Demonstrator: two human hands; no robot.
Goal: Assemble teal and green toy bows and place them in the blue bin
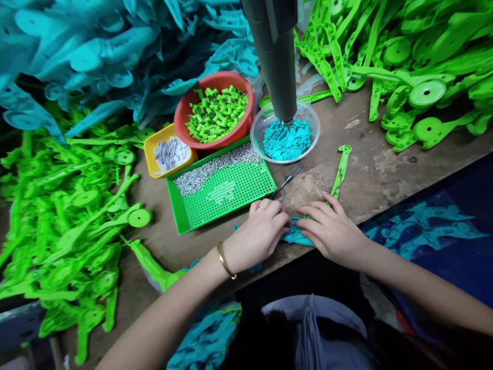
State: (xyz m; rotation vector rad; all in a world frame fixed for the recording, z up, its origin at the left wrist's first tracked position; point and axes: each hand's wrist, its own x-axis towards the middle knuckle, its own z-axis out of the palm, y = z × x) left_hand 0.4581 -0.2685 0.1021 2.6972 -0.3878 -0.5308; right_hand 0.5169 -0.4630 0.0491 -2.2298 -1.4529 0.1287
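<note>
A turquoise plastic part (297,234) lies on the near edge of the bench between my two hands. My left hand (265,231), with a ring and a gold bangle, has its fingers curled at the part's left side; the fingertips are partly hidden. From the other side, my right hand (331,228) holds the part down with bent, slightly spread fingers. Just past the right fingers a long bright green plastic piece (339,172) points away, its near end hidden by the hand. A thin dark-handled tool (288,177) rests beyond my left hand.
A green perforated tray (221,198) holds small metal pieces. Behind it are a yellow container (148,154), a red bowl (181,118) of green pieces and a clear bowl (316,133) of turquoise bits, under a dark vertical tool (279,72). Green heaps (77,221) and turquoise heaps (96,51) surround the bench.
</note>
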